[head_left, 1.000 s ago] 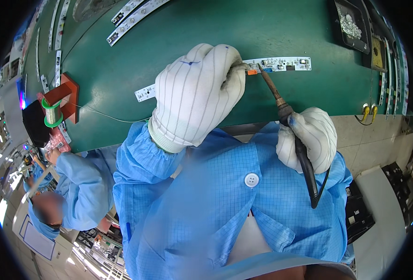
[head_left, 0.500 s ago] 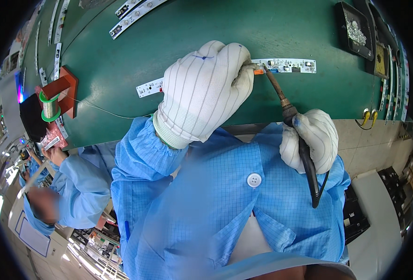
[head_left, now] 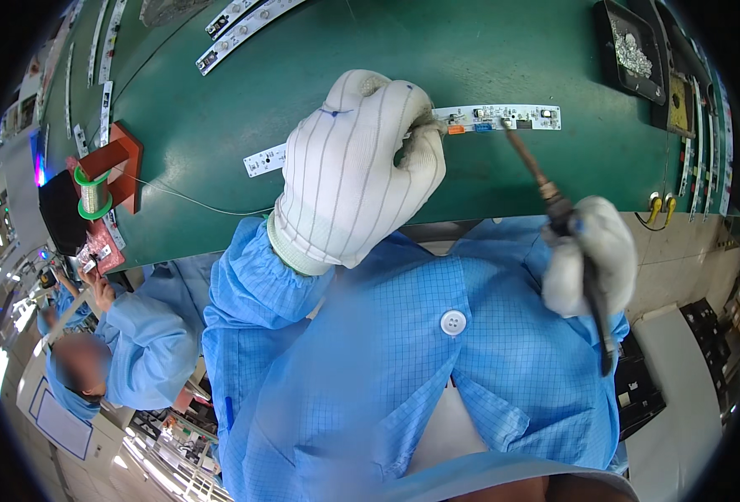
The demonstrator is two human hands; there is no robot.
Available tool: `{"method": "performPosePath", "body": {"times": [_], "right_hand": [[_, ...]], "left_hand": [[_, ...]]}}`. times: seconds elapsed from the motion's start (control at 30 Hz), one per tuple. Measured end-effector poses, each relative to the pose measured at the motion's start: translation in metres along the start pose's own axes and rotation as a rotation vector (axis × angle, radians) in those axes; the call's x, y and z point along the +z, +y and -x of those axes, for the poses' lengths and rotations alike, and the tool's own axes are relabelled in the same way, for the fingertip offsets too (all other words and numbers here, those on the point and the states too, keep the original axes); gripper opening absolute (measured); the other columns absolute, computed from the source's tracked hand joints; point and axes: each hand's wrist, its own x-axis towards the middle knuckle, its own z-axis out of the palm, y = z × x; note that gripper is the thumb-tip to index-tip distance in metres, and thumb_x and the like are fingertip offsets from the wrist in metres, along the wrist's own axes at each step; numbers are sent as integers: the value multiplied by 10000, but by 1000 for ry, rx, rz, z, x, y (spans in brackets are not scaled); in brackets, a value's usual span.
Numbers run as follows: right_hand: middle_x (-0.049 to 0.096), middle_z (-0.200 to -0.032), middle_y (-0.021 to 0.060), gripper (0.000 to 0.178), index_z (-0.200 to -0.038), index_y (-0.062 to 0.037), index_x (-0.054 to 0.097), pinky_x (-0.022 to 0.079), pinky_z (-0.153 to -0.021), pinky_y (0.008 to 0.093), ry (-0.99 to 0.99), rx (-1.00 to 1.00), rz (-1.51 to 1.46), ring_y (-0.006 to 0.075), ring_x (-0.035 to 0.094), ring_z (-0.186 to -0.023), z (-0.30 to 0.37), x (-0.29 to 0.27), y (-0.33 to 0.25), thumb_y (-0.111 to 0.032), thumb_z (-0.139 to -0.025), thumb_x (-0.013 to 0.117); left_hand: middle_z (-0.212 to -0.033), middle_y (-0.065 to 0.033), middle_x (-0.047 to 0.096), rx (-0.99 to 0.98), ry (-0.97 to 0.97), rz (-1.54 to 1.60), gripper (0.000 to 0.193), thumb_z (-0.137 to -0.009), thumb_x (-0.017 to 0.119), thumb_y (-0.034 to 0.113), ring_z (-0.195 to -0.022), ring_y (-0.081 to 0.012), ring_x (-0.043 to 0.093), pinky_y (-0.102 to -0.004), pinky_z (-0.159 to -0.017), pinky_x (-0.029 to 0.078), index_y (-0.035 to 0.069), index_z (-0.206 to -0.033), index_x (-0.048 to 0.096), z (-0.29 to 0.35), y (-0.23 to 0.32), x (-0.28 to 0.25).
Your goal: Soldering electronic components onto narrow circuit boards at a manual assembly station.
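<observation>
I have the gloved right hand [head_left: 608, 259] closed around a soldering iron [head_left: 562, 219], its tip over the right half of a narrow white circuit board [head_left: 495, 118]; I cannot tell from here whether they touch. The board lies on the green workbench [head_left: 470, 188], its middle hidden under the gloved left hand [head_left: 355, 171]. Those fingers are curled in, and I cannot tell whether they grip anything. On my left, solder wire [head_left: 194, 203] runs from a green-rimmed spool [head_left: 95, 199] toward the left sleeve [head_left: 261, 276]. Beyond the hands I see 2 more circuit boards [head_left: 246, 38], side by side.
</observation>
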Motion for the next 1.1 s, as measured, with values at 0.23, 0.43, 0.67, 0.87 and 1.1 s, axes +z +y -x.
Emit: {"method": "performPosePath", "body": {"times": [0.23,0.43,0.67,0.87,1.1], "right_hand": [[611,-838,150,184,-952,2,615,413,-511,232,201,375,-57,153,560,-590,-28,-31,12,-88,-803,553],[653,-811,89,148,-936,7,665,481,-562,231,52,472,-158,119,611,-615,-50,-49,24,-50,-812,608],[655,-795,79,149,-949,1,668,482,-572,228,7,489,-168,110,611,-628,-55,-45,30,-77,-840,604],[651,-759,71,168,-970,-10,670,470,-570,226,19,530,-163,106,602,-629,-55,-44,31,-103,-847,605],[642,-723,67,182,-976,-22,677,465,-559,227,0,569,-258,104,583,-613,-56,-43,37,-118,-834,617]], "left_hand": [[-865,-42,547,138,176,-94,188,-658,711,97,-679,-210,572,-317,-574,484,108,-803,590,-7,12,17],[-909,-36,531,112,153,-100,201,-671,725,129,-723,-200,562,-318,-609,476,125,-813,582,-4,14,30],[-920,-30,516,110,150,-134,212,-676,723,145,-746,-192,556,-324,-635,470,137,-828,576,-3,14,38],[-917,-26,508,126,156,-139,202,-685,715,173,-745,-188,556,-314,-627,470,142,-825,571,-2,14,42],[-914,-29,509,141,142,-136,197,-688,706,175,-707,-181,550,-306,-590,475,130,-826,572,-2,12,41]]}}
